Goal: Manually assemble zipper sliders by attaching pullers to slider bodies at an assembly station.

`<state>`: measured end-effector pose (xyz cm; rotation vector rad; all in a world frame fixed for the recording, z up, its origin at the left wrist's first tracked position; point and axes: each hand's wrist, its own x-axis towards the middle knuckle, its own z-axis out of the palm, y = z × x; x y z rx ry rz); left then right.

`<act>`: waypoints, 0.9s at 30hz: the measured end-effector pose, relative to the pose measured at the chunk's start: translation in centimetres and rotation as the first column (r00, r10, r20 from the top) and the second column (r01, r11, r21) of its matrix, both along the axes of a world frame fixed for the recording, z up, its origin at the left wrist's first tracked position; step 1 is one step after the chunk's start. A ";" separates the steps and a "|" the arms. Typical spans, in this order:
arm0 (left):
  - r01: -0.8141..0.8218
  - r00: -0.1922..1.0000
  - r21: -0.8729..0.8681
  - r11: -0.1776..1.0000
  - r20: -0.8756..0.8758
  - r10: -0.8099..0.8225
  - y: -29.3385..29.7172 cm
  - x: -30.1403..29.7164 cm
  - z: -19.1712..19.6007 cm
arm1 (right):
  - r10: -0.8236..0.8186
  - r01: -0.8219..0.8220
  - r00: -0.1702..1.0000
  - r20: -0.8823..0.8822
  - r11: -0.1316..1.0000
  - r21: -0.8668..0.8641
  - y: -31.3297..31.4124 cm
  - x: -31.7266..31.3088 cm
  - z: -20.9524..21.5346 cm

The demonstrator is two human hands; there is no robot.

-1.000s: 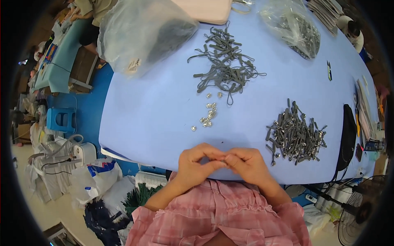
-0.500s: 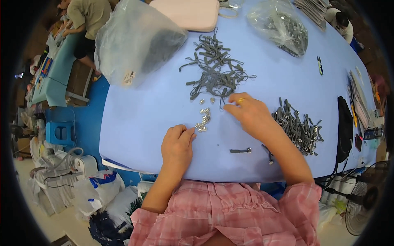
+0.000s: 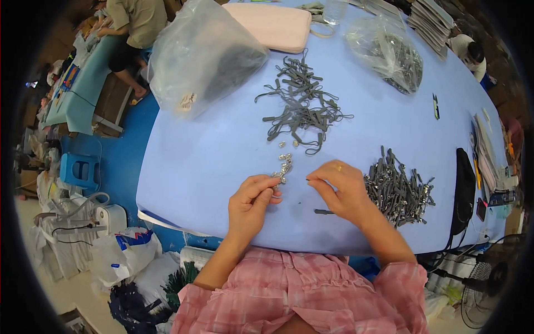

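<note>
My left hand (image 3: 248,203) is closed in a pinch over the table, and a bit of silver metal shows at its fingertips. Just beyond those fingers lies a short line of small silver metal pieces (image 3: 286,161). My right hand (image 3: 342,192) is also pinched, level with the left and apart from it. A dark tip of a grey cord pull pokes out of its fingers; the rest is hidden. Farther off spreads a loose heap of grey cord pulls (image 3: 303,119) with loops. Under my right hand a single grey pull (image 3: 322,211) is partly covered.
Right of my right forearm is a pile of grey pulls with metal ends (image 3: 397,189). Clear plastic bags (image 3: 200,67) (image 3: 386,55), a pink case (image 3: 272,25), a small cutter (image 3: 435,106) and a black pouch (image 3: 463,192) lie about the blue table (image 3: 194,167). Other people sit beyond.
My right hand has drawn back toward me from the cord heap, with a cord pull in its fingers. My left fingers have closed into a pinch beside the silver pieces. The view has shifted slightly.
</note>
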<state>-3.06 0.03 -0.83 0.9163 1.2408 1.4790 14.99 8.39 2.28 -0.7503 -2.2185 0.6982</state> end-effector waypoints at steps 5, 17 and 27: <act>-0.012 1.000 -0.090 0.996 -0.004 0.012 0.1 0.9 -0.8 | -0.212 0.116 0.958 -0.194 0.903 -0.413 -3.8 -0.8 -1.2; 0.330 0.602 0.188 0.925 -0.797 -0.052 1.3 5.6 1.4 | -0.633 0.343 0.764 -0.125 0.562 -0.753 -3.8 6.7 -0.5; 0.596 0.192 -0.073 0.799 -0.954 -0.230 2.5 8.7 0.8 | -0.650 0.255 0.725 -0.229 0.562 -0.787 -6.0 7.9 -0.9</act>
